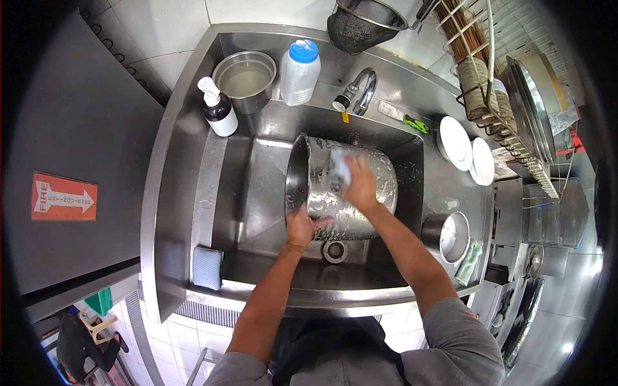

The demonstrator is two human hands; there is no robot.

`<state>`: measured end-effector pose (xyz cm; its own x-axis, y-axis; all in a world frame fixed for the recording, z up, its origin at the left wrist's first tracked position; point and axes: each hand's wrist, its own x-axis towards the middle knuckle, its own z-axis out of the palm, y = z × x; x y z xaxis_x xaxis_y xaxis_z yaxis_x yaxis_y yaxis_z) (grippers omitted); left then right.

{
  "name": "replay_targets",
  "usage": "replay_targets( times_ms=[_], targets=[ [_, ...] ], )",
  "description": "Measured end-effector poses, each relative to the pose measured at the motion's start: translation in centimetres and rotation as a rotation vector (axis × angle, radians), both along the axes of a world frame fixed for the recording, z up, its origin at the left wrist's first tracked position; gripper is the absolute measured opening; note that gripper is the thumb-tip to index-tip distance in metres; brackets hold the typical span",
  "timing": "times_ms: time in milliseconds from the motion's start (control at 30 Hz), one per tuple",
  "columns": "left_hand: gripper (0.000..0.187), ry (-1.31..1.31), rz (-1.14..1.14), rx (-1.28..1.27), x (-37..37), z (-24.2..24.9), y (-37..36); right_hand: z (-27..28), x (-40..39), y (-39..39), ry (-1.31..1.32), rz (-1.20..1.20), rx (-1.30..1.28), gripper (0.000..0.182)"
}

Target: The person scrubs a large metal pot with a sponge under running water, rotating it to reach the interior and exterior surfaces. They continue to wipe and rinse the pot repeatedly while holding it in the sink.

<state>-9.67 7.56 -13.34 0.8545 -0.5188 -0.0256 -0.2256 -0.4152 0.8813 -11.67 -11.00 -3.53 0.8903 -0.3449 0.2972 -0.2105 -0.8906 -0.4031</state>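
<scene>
A large steel pot lies on its side in the sink, its mouth turned left and soapy suds on its wall. My left hand grips the pot's lower rim. Pressed to the upper side of the pot is a whitish-blue sponge, blurred by motion, with my right hand closed on it. The sink drain shows just below the pot.
Behind the sink stand a pump bottle, a water-filled pot, a blue-capped bottle and the faucet. White bowls and a small pot sit right. A grey sponge lies front left. Another person is lower left.
</scene>
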Motion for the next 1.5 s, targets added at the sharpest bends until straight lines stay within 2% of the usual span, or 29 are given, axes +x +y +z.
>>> replay_targets(
  times_ms=[33,100,167,233,300,333,467,567,633,700,767,833,867,900,967,1000,1067,1133,1200,1233,1300,1333,1367,1433,1467,1500],
  targets=[
    [0.073,0.085,0.03,-0.102,-0.1,-0.2,-0.1,0.1,1.9,-1.2,-0.059,0.026,-0.012,0.045],
    [0.074,0.054,0.02,-0.096,-0.6,0.9,0.4,-0.1,4.8,-3.5,-0.113,0.052,-0.023,0.042],
    [0.074,0.019,0.01,-0.091,-0.9,1.6,0.8,-1.1,6.2,-4.7,0.13,-0.124,0.259,0.038],
    [0.074,0.046,-0.033,0.199,-0.8,1.9,0.7,-1.3,4.2,-3.7,0.15,-0.105,0.207,0.041],
    [0.072,0.004,0.003,0.272,0.4,5.1,-0.4,-0.2,0.5,-0.6,-0.038,-0.054,0.209,0.042],
    [0.071,-0.035,0.033,0.354,1.1,5.9,-1.1,0.0,-0.4,-0.4,-0.091,0.047,0.085,0.042],
    [0.064,0.057,0.095,0.327,3.0,4.8,-3.7,-0.7,4.9,-4.1,-0.062,0.085,0.13,0.038],
    [0.061,0.002,0.121,0.24,3.5,5.1,-3.4,-0.8,3.9,-2.9,-0.057,0.056,0.124,0.04],
    [0.05,-0.097,0.147,0.198,3.5,4.5,-3.7,0.5,1.7,-1.1,-0.049,0.062,0.188,0.041],
    [0.046,-0.07,0.138,0.202,3.3,4.3,-3.6,0.0,1.1,-1.1,-0.11,0.077,0.139,0.039],
    [0.041,-0.108,0.148,0.151,3.3,3.6,-3.3,-0.6,5.7,-3.6,-0.12,0.048,0.172,0.04],
    [0.039,-0.04,0.165,0.112,2.2,3.4,-2.9,-1.2,8.9,-5.3,0.17,-0.053,0.325,0.041],
    [0.037,0.024,0.167,0.065,1.9,3.3,-2.6,-2.4,8.1,-4.8,0.059,-0.005,0.189,0.04],
    [0.037,0.015,0.16,0.064,2.2,3.5,-2.5,-1.5,5.9,-3.4,0.05,-0.011,0.189,0.04],
    [0.037,-0.055,0.148,0.131,2.1,3.7,-2.8,1.4,1.0,-0.4,-0.066,0.207,0.099,0.04],
    [0.036,-0.041,0.117,0.219,2.9,5.6,-3.1,1.1,1.1,-0.9,-0.062,0.215,0.09,0.04],
    [0.036,0.001,0.125,0.188,3.8,5.4,-3.7,-0.3,0.8,-1.6,-0.002,0.089,0.159,0.044],
    [0.036,-0.009,0.134,0.18,3.8,4.2,-3.4,0.0,5.0,-3.8,-0.057,0.071,0.306,0.044],
    [0.037,0.049,0.122,0.146,2.4,4.5,-2.2,0.4,8.5,-5.5,0.252,0.109,0.238,0.045],
    [0.038,0.111,0.098,0.115,1.1,4.6,-1.4,0.4,8.8,-6.1,0.263,0.11,0.25,0.045],
    [0.035,0.107,0.096,0.045,-0.4,4.3,-0.4,0.4,8.9,-6.8,0.703,0.114,0.53,0.04],
    [0.034,0.132,0.089,0.052,-0.6,4.2,-0.3,0.3,7.2,-5.9,0.549,0.153,0.459,0.038],
    [0.034,0.158,0.087,0.058,-0.9,4.2,-0.3,0.1,5.9,-5.5,0.552,0.151,0.459,0.038],
    [0.035,0.14,0.118,0.017,0.8,6.2,-1.9,-0.5,4.2,-5.0,0.461,0.25,0.584,0.043],
    [0.033,0.189,0.14,0.141,1.7,7.0,-2.7,0.3,4.2,-4.5,0.567,0.248,0.586,0.044],
    [0.032,0.234,0.158,0.258,2.1,7.4,-3.2,0.1,3.9,-4.8,0.568,0.247,0.584,0.044]
  ],
)
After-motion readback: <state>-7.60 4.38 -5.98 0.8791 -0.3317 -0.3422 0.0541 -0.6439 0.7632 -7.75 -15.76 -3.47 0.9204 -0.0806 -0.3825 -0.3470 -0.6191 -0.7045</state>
